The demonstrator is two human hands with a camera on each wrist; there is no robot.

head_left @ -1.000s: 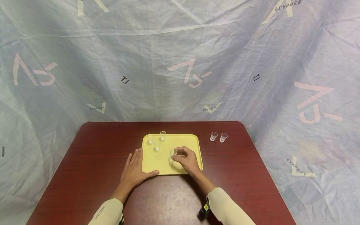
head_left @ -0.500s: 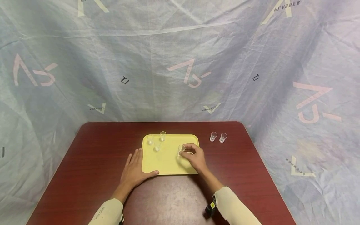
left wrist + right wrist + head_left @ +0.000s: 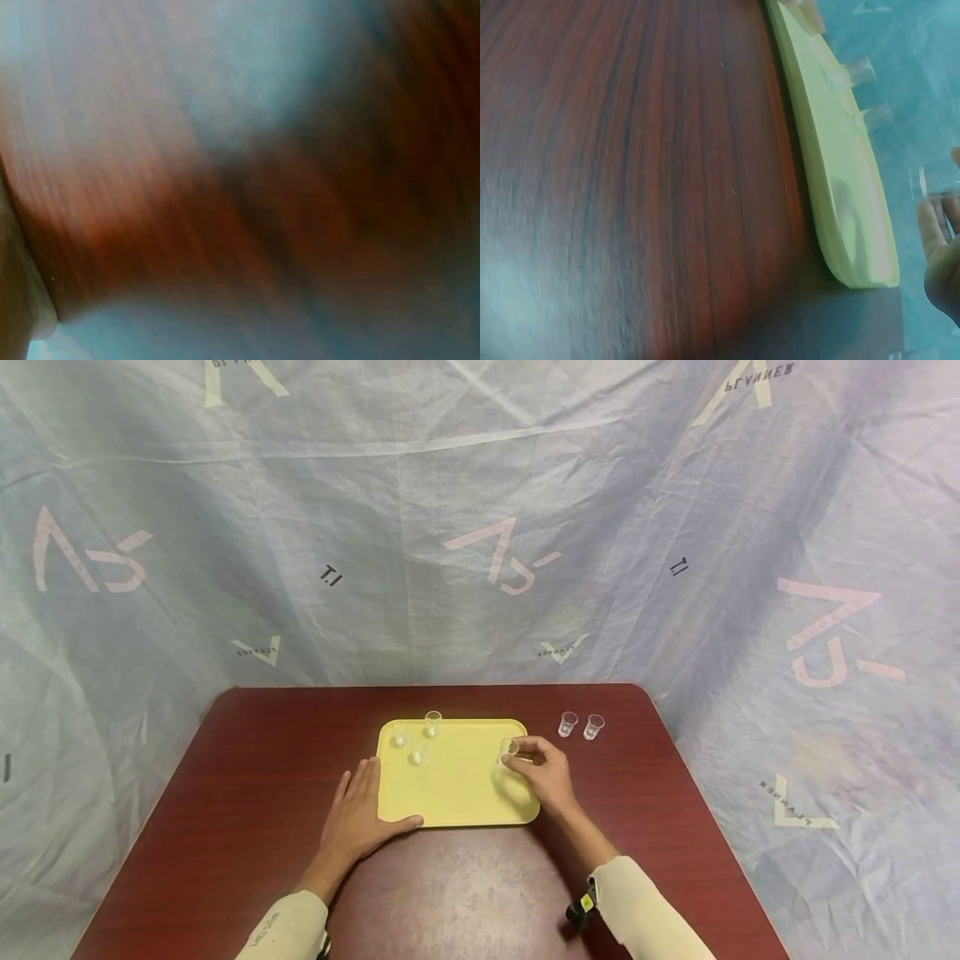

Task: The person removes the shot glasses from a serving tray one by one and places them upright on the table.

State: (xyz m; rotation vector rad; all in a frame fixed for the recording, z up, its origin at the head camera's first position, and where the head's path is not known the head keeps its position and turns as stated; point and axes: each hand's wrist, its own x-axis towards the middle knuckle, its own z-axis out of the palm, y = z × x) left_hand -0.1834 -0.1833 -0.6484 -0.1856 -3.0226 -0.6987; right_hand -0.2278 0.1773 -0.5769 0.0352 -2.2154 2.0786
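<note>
A yellow tray [image 3: 457, 781] lies in the middle of a dark red table [image 3: 247, 793]. My right hand [image 3: 543, 768] pinches a small clear cup [image 3: 507, 751] above the tray's right part. Three more clear cups [image 3: 417, 735] stand at the tray's far left corner. My left hand [image 3: 360, 814] lies flat on the table, thumb along the tray's near left edge. In the right wrist view the tray [image 3: 832, 172] runs edge-on, with the held cup [image 3: 930, 181] at the right border above my fingers [image 3: 941, 247]. The left wrist view shows only blurred table [image 3: 225, 187].
Two clear cups [image 3: 581, 725] stand on the table just right of the tray's far corner. A wrinkled pale cloth backdrop [image 3: 480, 527] hangs behind the table. The table's rounded far corners and side edges are in view.
My right hand has carried the cup from the tray's middle to the right and a little farther away. The left hand has stayed put.
</note>
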